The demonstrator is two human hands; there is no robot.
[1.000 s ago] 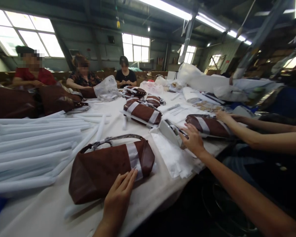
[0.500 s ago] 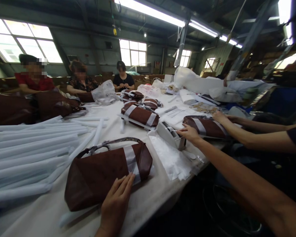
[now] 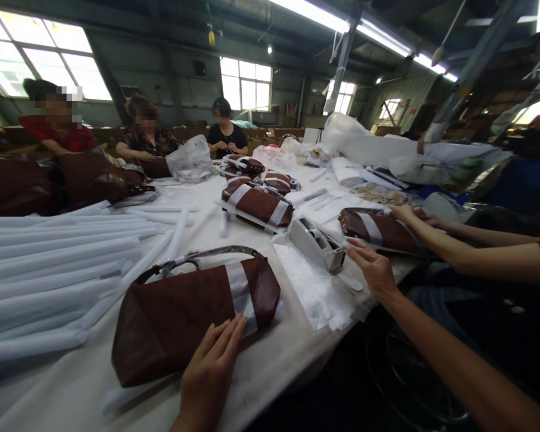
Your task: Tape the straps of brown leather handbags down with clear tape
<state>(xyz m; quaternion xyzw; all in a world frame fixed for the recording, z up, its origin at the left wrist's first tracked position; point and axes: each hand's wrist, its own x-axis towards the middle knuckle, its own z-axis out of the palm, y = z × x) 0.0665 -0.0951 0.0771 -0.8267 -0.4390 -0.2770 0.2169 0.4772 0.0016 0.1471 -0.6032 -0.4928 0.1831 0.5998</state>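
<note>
A brown handbag (image 3: 180, 318) lies in front of me with its strap at the back, and a whitish translucent band (image 3: 239, 291) wraps its right part. My left hand (image 3: 213, 363) rests flat on the bag's front, fingers stretched out and tips on the band's lower end. Right of the bag stands a grey tape dispenser (image 3: 317, 246). Beside the dispenser's near right end, my right hand (image 3: 372, 270) has thumb and fingers pinched together. A small pale bit at the fingertips looks like the tape's end; most of it is too fine to make out.
White wrapped rolls (image 3: 49, 264) fill the left side. Clear plastic sheets (image 3: 312, 285) lie by the dispenser. More banded brown bags (image 3: 256, 204) sit further back. At right, a co-worker's hands (image 3: 407, 215) touch another bag (image 3: 375, 228). Several people sit across the table.
My right hand has drawn back to the right from the top of the dispenser to its end, fingers now pinched. My left hand stays on the handbag. The view has shifted slightly.
</note>
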